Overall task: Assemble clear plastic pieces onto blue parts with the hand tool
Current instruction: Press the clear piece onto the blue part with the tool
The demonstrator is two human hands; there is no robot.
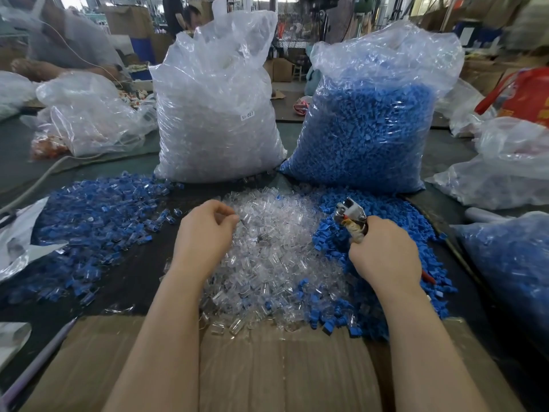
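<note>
From the head view, the left hand (pixel 205 230) hovers over the pile of clear pieces (pixel 267 263) in the middle of the bench (pixel 136 275), its fingers curled and fingertips pinched together at the pile's top; whether this grip holds a piece cannot be told. The right hand (pixel 383 254) has its grip wrapped tight around the handles of the hand tool (pixel 352 217), whose metal head points up and away over the heap of loose blue parts (pixel 395 215) toward the bench's right side. Toward the left edge lies a spread of blue parts with clear pieces fitted on (pixel 95 221). Behind the piles stand two tall bags, touching side by side: a bag of clear pieces (pixel 217 114) and a bag of blue parts (pixel 371 123). A cardboard sheet (pixel 267 367) lies along the near edge under the forearms.
</note>
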